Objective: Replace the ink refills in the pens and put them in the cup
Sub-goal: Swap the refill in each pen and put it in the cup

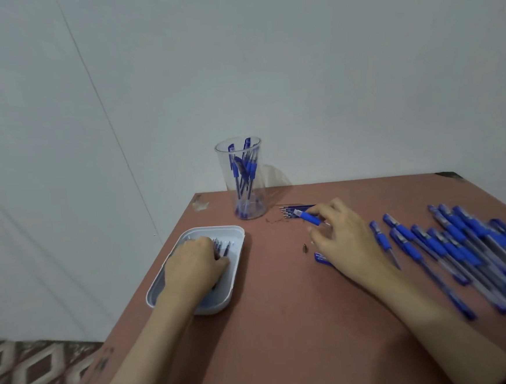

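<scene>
Left hand (pixel 195 264) palm-down in tray (pixel 215 227)

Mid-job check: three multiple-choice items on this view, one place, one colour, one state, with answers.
1. The left hand is: A in the white tray; B in a pocket; C on the wall.
2. The pens in the cup are: A red; B blue; C green.
3. The right hand: A holds a pen; B lies flat, empty; C is out of view.
Answers: A, its fingers sit inside the tray; B, blue shows through the clear wall; A, its fingers pinch the pen.
</scene>
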